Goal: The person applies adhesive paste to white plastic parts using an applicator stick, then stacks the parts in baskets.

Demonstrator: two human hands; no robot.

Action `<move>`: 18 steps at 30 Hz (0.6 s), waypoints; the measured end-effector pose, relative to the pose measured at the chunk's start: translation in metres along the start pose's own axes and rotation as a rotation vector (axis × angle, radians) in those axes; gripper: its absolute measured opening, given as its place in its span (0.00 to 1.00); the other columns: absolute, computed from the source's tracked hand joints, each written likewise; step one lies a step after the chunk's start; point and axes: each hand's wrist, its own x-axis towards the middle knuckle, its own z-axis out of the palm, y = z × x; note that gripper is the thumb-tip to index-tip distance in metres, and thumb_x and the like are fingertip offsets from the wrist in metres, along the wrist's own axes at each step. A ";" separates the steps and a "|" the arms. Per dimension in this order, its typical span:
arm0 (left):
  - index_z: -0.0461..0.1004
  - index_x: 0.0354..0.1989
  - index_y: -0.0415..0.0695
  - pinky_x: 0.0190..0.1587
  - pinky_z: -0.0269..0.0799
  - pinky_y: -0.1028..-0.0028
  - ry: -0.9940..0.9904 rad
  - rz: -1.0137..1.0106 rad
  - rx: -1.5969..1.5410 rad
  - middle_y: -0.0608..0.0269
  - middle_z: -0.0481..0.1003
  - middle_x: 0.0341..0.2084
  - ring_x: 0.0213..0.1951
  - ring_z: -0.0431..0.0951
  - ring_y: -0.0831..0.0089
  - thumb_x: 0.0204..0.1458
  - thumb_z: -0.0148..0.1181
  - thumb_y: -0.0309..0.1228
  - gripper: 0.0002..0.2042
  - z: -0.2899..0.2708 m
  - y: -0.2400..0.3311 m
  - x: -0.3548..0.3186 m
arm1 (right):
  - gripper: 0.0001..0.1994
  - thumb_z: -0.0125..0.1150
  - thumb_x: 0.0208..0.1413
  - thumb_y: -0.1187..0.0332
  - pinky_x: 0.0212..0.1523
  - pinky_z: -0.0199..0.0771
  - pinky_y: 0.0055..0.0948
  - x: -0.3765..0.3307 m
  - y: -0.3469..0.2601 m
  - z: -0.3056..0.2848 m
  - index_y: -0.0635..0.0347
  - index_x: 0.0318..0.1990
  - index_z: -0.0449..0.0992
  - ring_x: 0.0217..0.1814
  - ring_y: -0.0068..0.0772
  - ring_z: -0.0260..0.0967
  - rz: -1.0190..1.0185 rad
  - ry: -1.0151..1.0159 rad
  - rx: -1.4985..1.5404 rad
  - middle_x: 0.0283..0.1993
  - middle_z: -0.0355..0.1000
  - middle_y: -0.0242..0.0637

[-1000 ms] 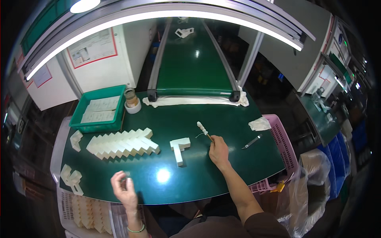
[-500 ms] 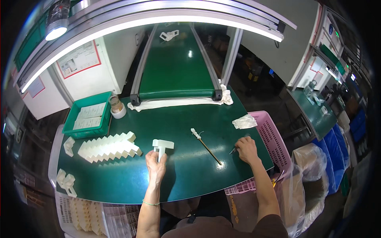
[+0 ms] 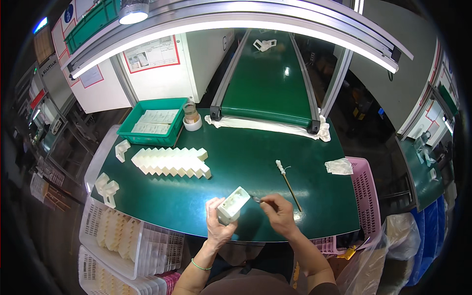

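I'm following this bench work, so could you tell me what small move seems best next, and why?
Probably ease the thin tool in the right hand into the open hollow of the white part held by the left hand: its tip already sits right at the rim.

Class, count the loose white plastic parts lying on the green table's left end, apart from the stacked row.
3: one white part beside the green tray, and two touching near the table's front-left edge. Others may be hidden.
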 end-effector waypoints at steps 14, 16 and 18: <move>0.68 0.45 0.39 0.45 0.68 0.66 0.169 -0.175 0.032 0.51 0.67 0.39 0.42 0.70 0.58 0.28 0.65 0.22 0.28 -0.048 -0.013 -0.009 | 0.09 0.66 0.47 0.68 0.25 0.64 0.25 0.042 0.000 0.079 0.65 0.28 0.74 0.22 0.25 0.62 0.104 -0.310 0.053 0.27 0.67 0.37; 0.64 0.51 0.36 0.40 0.70 0.70 0.125 -0.333 -0.011 0.54 0.72 0.35 0.34 0.74 0.65 0.33 0.70 0.29 0.32 -0.064 -0.020 -0.005 | 0.11 0.67 0.46 0.67 0.25 0.65 0.26 0.058 0.009 0.092 0.65 0.29 0.74 0.22 0.25 0.62 0.005 -0.233 -0.022 0.28 0.68 0.38; 0.58 0.57 0.30 0.34 0.71 0.73 0.145 -0.512 0.045 0.55 0.76 0.29 0.28 0.76 0.69 0.40 0.70 0.35 0.37 -0.082 -0.026 0.000 | 0.16 0.69 0.43 0.62 0.27 0.67 0.30 0.081 0.019 0.108 0.66 0.31 0.73 0.23 0.29 0.64 -0.028 -0.154 -0.238 0.30 0.70 0.41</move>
